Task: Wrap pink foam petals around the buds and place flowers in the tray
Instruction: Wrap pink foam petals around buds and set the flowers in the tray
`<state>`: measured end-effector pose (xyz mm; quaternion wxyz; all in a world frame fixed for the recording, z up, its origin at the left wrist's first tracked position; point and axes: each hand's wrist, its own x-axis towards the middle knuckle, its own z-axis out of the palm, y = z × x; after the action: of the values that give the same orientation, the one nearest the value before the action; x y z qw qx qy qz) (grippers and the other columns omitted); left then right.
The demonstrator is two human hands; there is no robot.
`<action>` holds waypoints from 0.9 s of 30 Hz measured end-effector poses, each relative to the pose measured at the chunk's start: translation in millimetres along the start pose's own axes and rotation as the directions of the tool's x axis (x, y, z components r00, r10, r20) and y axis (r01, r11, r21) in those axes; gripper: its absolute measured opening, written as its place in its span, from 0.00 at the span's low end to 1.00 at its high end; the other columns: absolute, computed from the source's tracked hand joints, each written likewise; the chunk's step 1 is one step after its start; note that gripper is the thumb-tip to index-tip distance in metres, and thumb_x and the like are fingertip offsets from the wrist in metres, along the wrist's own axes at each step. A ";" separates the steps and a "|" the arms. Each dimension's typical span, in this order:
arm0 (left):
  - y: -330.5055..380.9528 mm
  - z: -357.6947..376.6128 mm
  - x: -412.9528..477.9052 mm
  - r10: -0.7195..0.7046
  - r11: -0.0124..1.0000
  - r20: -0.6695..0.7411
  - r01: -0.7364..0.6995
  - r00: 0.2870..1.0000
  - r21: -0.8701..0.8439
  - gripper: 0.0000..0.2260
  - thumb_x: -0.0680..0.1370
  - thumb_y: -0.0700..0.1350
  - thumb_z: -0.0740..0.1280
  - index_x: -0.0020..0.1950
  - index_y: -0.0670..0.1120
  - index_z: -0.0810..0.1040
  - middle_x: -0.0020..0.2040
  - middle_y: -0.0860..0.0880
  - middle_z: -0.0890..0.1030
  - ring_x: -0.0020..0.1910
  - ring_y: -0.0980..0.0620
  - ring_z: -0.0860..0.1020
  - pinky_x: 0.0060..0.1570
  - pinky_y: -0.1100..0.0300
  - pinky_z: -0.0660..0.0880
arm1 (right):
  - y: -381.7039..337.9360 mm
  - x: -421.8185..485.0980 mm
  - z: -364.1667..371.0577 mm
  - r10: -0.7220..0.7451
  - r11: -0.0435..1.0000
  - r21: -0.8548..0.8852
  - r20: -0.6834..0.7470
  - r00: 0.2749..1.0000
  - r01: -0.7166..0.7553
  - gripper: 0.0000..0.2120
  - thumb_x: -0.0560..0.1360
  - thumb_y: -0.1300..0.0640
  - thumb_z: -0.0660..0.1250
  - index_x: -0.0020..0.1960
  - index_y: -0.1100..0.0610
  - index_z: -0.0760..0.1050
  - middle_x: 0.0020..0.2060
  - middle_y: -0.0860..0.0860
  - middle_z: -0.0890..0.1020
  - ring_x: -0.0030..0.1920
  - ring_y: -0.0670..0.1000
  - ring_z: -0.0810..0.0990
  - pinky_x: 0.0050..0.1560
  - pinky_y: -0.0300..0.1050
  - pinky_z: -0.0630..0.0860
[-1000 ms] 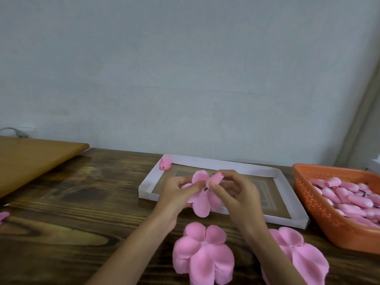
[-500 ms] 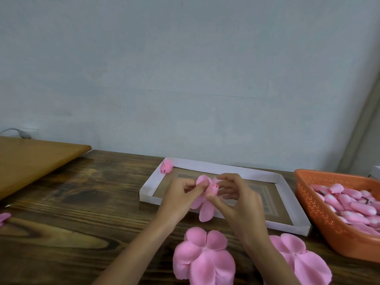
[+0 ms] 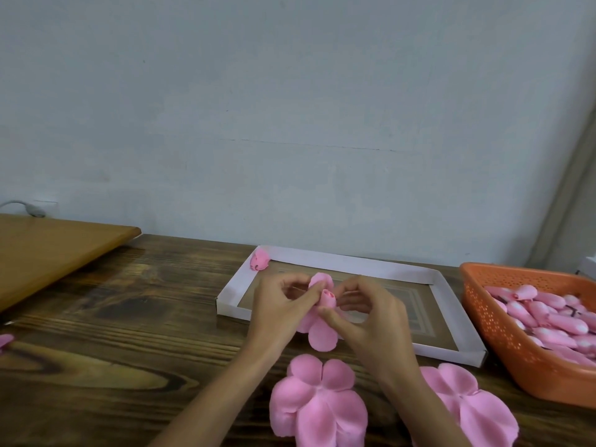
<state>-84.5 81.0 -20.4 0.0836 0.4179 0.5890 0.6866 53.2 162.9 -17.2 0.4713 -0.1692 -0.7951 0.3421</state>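
The person holds both hands up, just over the near edge of the white tray [image 3: 354, 263]. The left hand [image 3: 277, 306] pinches a small pink bud [image 3: 328, 298] together with a flat pink petal piece [image 3: 320, 337]. The right hand [image 3: 371, 321] has its thumb pressed on a petal right under the bud, and its fingers curl round the back. One petal stands up behind the bud and the others hang down loose. So I think the wrapping has only just begun.

The foam looks very light and soft. It should bend with a tiny push, and it may spring open again if the fingers let go. A hard squeeze could crush it or leave a crease. The best place to hold is low down, at the bottom of the bud where the petals meet, so the tips are free to fold round.

One finished flower [image 3: 260, 262] lies in the far left corner of the tray. Two petal piles [image 3: 317, 404] sit on the brown surface [image 3: 129, 317] near the arms. An orange basket [image 3: 483, 321] on the right is full of spare buds [image 3: 541, 317].
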 end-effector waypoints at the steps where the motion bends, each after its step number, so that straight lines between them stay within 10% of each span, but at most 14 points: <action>1: -0.8 0.2 -0.2 -0.006 1.000 0.009 0.006 1.000 -0.010 0.05 0.78 0.41 0.75 0.45 0.49 0.89 0.38 0.48 0.87 0.41 0.51 0.86 0.42 0.55 0.82 | 0.0 0.0 0.4 -0.004 1.000 0.005 -0.009 1.000 0.004 0.09 0.72 0.54 0.81 0.47 0.47 0.82 0.45 0.40 0.86 0.48 0.45 0.86 0.49 0.45 0.83; 12: 4.7 -7.2 0.5 0.129 0.991 0.220 -0.118 0.967 -0.061 0.10 0.82 0.50 0.68 0.46 0.56 0.88 0.44 0.56 0.86 0.46 0.59 0.83 0.46 0.69 0.76 | -2.2 6.9 -9.5 0.196 0.927 0.313 0.069 0.978 -0.208 0.13 0.70 0.63 0.82 0.47 0.58 0.78 0.43 0.54 0.88 0.44 0.55 0.89 0.47 0.57 0.85; 17: 3.8 -11.3 9.5 -0.247 0.856 0.092 0.262 0.965 -0.446 0.22 0.85 0.55 0.60 0.58 0.40 0.86 0.54 0.38 0.87 0.55 0.42 0.85 0.54 0.55 0.78 | -13.1 10.7 -14.8 0.297 0.757 0.567 0.145 0.944 -0.325 0.19 0.69 0.60 0.79 0.58 0.55 0.79 0.45 0.57 0.89 0.42 0.56 0.88 0.42 0.44 0.83; 21: -0.7 -14.8 1.7 -0.399 0.700 0.394 0.552 0.828 -0.453 0.11 0.86 0.43 0.60 0.55 0.37 0.77 0.43 0.39 0.86 0.45 0.45 0.85 0.46 0.57 0.79 | -18.4 6.5 -11.4 0.293 0.498 0.669 0.470 0.833 -0.552 0.16 0.70 0.56 0.79 0.55 0.60 0.83 0.44 0.57 0.86 0.42 0.53 0.85 0.41 0.43 0.82; 23: -3.7 -10.9 -4.5 -0.504 0.658 0.403 0.642 0.764 -0.394 0.12 0.87 0.41 0.56 0.51 0.43 0.78 0.36 0.47 0.87 0.35 0.53 0.86 0.34 0.62 0.80 | -20.6 4.5 -6.1 0.311 0.550 0.589 0.514 0.800 -0.592 0.16 0.69 0.57 0.81 0.54 0.61 0.84 0.44 0.58 0.86 0.40 0.53 0.84 0.40 0.43 0.82; 27: 10.6 8.9 -6.7 -0.493 0.466 0.541 0.732 0.682 -0.497 0.28 0.84 0.58 0.54 0.64 0.40 0.84 0.67 0.40 0.82 0.63 0.42 0.81 0.60 0.52 0.76 | -22.3 2.7 1.7 0.389 0.764 0.373 0.383 0.838 -0.526 0.11 0.71 0.62 0.81 0.51 0.60 0.84 0.42 0.59 0.88 0.38 0.58 0.86 0.40 0.52 0.85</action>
<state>-70.2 80.4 -14.6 0.5694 0.2180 0.3822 0.6943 51.5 148.0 -0.3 0.2801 -0.1916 -0.6820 0.6479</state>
